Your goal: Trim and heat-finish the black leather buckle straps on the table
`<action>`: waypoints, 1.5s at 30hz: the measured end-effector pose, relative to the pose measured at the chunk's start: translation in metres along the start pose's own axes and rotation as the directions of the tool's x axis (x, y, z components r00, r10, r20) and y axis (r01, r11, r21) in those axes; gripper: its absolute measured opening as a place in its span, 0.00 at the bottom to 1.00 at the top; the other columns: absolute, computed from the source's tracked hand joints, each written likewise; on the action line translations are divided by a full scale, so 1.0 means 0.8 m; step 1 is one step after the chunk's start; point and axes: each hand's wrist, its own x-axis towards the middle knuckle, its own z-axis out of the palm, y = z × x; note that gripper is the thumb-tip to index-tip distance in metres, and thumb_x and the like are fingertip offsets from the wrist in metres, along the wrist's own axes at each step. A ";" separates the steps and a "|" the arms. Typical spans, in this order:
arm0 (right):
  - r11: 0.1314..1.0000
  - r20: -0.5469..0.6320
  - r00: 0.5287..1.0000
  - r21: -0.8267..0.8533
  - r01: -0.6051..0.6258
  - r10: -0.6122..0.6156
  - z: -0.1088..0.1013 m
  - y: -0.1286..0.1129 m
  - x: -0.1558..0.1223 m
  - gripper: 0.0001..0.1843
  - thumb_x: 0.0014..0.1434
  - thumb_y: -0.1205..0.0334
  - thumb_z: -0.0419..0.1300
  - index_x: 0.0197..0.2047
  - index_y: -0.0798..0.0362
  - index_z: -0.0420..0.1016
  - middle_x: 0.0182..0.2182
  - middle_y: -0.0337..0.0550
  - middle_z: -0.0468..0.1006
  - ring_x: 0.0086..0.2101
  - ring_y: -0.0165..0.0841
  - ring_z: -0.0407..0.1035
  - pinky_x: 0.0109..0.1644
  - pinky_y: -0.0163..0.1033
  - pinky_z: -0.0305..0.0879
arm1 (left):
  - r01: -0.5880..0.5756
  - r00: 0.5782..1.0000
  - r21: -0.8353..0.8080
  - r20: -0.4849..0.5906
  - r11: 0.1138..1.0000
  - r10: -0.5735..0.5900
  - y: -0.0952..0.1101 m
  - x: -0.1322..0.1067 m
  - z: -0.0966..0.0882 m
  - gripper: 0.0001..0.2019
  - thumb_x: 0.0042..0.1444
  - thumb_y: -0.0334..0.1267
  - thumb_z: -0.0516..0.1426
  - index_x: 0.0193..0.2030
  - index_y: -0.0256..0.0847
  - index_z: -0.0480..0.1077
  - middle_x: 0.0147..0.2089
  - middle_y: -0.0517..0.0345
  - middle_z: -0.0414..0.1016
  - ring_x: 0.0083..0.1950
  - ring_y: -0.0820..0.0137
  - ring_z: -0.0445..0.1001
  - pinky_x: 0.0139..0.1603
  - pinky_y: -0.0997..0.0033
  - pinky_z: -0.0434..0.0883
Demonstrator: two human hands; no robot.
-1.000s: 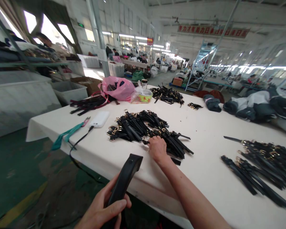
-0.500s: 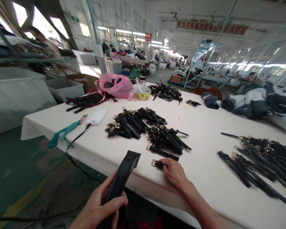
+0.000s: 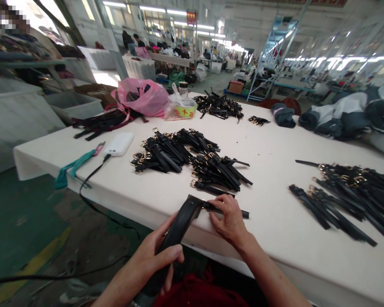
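Observation:
My left hand (image 3: 153, 262) is closed around a wide black leather strap (image 3: 181, 224) that slants up toward the table's near edge. My right hand (image 3: 228, 219) pinches a small black buckle strap (image 3: 225, 209) and holds its end against the top of the wide strap. Just beyond lies a heap of black buckle straps (image 3: 192, 160) with gold buckles on the white table (image 3: 275, 140).
More black belts (image 3: 345, 196) lie at the right. A white phone (image 3: 119, 144) with a cable, teal ribbon (image 3: 73, 169), pink bag (image 3: 144, 96), a second strap pile (image 3: 219, 106) and folded garments (image 3: 345, 115) sit further off. Bins and people stand at the back left.
My right hand left the heap with a small buckle strap, drew it toward me, and now holds it at the tip of the wide strap in my left hand.

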 end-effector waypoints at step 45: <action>0.983 0.254 0.959 -0.162 -0.087 0.126 -0.002 -0.018 0.040 0.08 0.59 0.61 0.57 0.33 0.50 0.77 0.34 0.40 0.77 0.33 0.30 0.69 0.34 0.33 0.56 | 0.101 0.993 -0.078 -0.053 0.992 -0.106 0.018 0.001 0.006 0.42 0.54 0.47 0.59 0.70 0.52 0.38 0.29 0.62 0.72 0.17 0.73 0.72 0.15 0.79 0.68</action>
